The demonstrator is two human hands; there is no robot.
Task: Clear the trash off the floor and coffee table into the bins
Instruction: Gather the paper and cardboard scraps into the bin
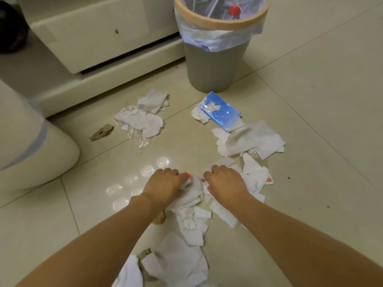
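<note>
Crumpled white tissues lie in a heap on the tiled floor right in front of me. My left hand and my right hand press down on the heap side by side, fingers curled into the paper. A grey bin with a tan rim and a clear liner stands beyond, with a red-capped bottle inside. More tissue clumps lie at the right and far left. A blue and white packet rests near the bin's base.
A cream cabinet base runs along the back left. A second pale bin sits at the left edge. A brown scrap lies on the floor near it. More tissues are spread close to me.
</note>
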